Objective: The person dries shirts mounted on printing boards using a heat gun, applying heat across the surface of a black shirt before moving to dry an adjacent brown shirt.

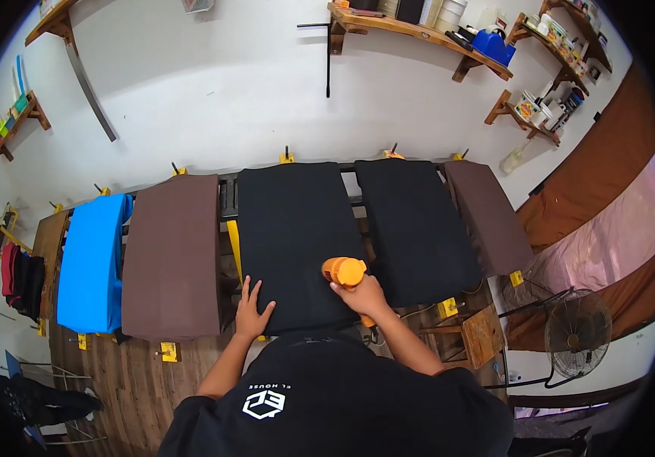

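Note:
My right hand (365, 295) is wrapped round the handle of an orange heat gun (345, 271). The heat gun is over the lower right part of a black cloth (293, 228) stretched on a board in front of me. Its nozzle tip is hard to make out from above. My left hand (252, 311) rests with fingers spread at the lower left edge of that same cloth. A second black cloth (415, 228) covers the board just right of it, and a dark brown cloth (172, 259) lies on the board to its left.
Further along the row are a bright blue cloth (92, 263) and another brown one (489, 217). Yellow clamp blocks (169, 351) line the rack. A standing fan (577, 333) and a wooden stool (483, 335) are at right. Wall shelves (419, 30) hold containers. Someone's legs show at lower left.

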`<state>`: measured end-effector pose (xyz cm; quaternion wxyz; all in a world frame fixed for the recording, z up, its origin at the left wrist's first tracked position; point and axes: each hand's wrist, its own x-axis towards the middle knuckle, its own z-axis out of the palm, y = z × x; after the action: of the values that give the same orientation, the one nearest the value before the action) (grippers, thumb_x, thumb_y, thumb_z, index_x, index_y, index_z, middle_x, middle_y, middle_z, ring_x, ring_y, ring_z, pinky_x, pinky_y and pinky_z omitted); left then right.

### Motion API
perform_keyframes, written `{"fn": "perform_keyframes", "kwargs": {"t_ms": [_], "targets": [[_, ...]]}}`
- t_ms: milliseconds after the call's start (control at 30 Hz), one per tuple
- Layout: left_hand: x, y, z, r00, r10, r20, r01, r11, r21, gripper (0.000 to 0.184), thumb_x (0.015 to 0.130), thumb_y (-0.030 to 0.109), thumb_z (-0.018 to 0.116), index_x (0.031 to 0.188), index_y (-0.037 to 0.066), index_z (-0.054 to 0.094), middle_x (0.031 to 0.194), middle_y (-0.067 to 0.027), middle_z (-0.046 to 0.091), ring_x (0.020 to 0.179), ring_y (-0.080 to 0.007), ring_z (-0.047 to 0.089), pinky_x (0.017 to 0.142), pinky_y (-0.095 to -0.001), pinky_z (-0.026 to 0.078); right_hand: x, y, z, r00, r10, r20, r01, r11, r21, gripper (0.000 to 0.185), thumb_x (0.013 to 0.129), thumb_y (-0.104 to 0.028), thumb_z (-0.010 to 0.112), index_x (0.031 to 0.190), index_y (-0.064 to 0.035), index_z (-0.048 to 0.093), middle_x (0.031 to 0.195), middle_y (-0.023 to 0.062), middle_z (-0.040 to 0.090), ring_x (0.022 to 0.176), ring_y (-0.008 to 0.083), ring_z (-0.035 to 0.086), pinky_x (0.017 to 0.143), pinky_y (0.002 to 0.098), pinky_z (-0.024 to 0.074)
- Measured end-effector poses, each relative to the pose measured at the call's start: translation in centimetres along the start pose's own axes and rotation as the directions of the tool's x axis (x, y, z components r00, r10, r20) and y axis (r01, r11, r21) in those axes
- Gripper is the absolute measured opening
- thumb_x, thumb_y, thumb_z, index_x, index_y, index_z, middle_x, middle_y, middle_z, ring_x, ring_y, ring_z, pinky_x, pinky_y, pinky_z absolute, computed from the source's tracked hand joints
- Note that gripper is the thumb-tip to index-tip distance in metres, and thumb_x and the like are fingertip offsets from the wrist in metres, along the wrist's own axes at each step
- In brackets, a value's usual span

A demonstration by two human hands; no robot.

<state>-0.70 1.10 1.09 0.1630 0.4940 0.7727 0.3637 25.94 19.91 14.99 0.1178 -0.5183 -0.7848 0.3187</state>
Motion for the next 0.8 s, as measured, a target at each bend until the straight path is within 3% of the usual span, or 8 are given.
{"fn": "perform_keyframes", "kwargs": {"t_ms": [67,200,233,300,333,667,733,800], "targets": [[0.0,-0.1,0.1,1.0,0.01,-0.006,-0.01,1.0,0.003,0.075,0.099,0.043,0.073,0.162,0.014,0.046,0.178,-0.0123,0.024,0.144,-0.0477,0.05,0.116,-0.0529,0.046,0.2,-1.8,-1.0,0.939,0.194,0.284,-0.252,0.95,0.182,0.051,0.091,-0.05,0.08,0.118,-0.007,0.078,0.106,0.0208,0.079,0.106,0.0415,0.075,0.093,0.0484,0.0597],[0.1,-0.1,0.1,1.0,0.011,-0.01,-0.011,0.999,0.043,0.075,0.099,0.042,0.074,0.162,0.014,0.047,0.178,-0.0124,0.024,0.144,-0.0477,0.05,0.116,-0.0524,0.046,1.1,1.1,0.4,0.993,0.071,0.091,-0.083,0.988,0.131,0.053,0.092,-0.052,0.079,0.119,-0.0063,0.078,0.107,0.0226,0.079,0.108,0.0406,0.075,0.093,0.049,0.0596],[0.0,-0.1,0.1,1.0,0.008,-0.007,-0.007,0.999,0.044,0.075,0.099,0.042,0.074,0.162,0.014,0.047,0.178,-0.0124,0.024,0.144,-0.0477,0.05,0.116,-0.0524,0.046,1.1,0.9,-0.4,0.992,0.08,0.098,-0.097,0.979,0.178,0.041,0.096,-0.04,0.081,0.106,-0.0006,0.076,0.07,0.0062,0.072,0.054,0.0151,0.07,0.055,0.0319,0.0573],[0.1,-0.1,0.1,1.0,0.022,-0.014,-0.021,0.999,0.033,0.074,0.099,0.042,0.074,0.162,0.014,0.047,0.178,-0.0125,0.024,0.145,-0.0477,0.05,0.116,-0.0527,0.046,1.0,2.7,-0.1,0.954,-0.188,-0.232,0.136,0.966,-0.221,0.041,0.096,-0.041,0.08,0.108,-0.0014,0.077,0.07,0.0069,0.073,0.055,0.0156,0.07,0.055,0.0318,0.0574],[0.1,-0.1,0.0,1.0,0.021,-0.011,-0.02,0.999,0.034,0.074,0.099,0.042,0.074,0.162,0.014,0.047,0.178,-0.0125,0.024,0.145,-0.0477,0.05,0.116,-0.0527,0.046,0.7,1.9,-1.6,0.991,0.122,-0.063,-0.126,0.99,-0.068,0.051,0.091,-0.053,0.078,0.117,-0.009,0.079,0.103,0.0219,0.079,0.104,0.0419,0.075,0.092,0.0514,0.0592],[0.0,0.0,-0.1,1.0,0.019,-0.01,-0.019,1.0,0.012,0.074,0.098,0.041,0.074,0.161,0.012,0.047,0.178,-0.0132,0.024,0.144,-0.0478,0.051,0.115,-0.0527,0.046,0.8,1.9,-0.7,0.995,0.087,-0.044,-0.088,0.996,-0.007,0.053,0.09,-0.053,0.079,0.116,-0.0076,0.079,0.103,0.0219,0.079,0.105,0.0437,0.074,0.091,0.0515,0.06],[0.1,0.1,0.1,1.0,0.015,-0.006,-0.015,1.0,0.01,0.074,0.098,0.041,0.074,0.161,0.012,0.047,0.178,-0.0132,0.024,0.143,-0.0477,0.051,0.115,-0.0527,0.046,0.9,-0.3,-0.8,0.946,0.2,0.254,-0.261,0.936,0.235,0.052,0.091,-0.053,0.078,0.119,-0.0091,0.078,0.106,0.0221,0.079,0.108,0.0449,0.073,0.093,0.0523,0.0593],[0.1,-0.1,0.2,1.0,0.01,-0.007,-0.01,1.0,0.022,0.074,0.098,0.041,0.074,0.161,0.012,0.047,0.178,-0.0131,0.024,0.142,-0.0474,0.052,0.115,-0.0526,0.047,1.1,-0.7,1.5,0.992,-0.032,0.124,0.012,0.987,0.161,0.052,0.092,-0.051,0.079,0.118,-0.0059,0.077,0.093,0.0178,0.08,0.088,0.0366,0.079,0.079,0.0466,0.0628]]}}
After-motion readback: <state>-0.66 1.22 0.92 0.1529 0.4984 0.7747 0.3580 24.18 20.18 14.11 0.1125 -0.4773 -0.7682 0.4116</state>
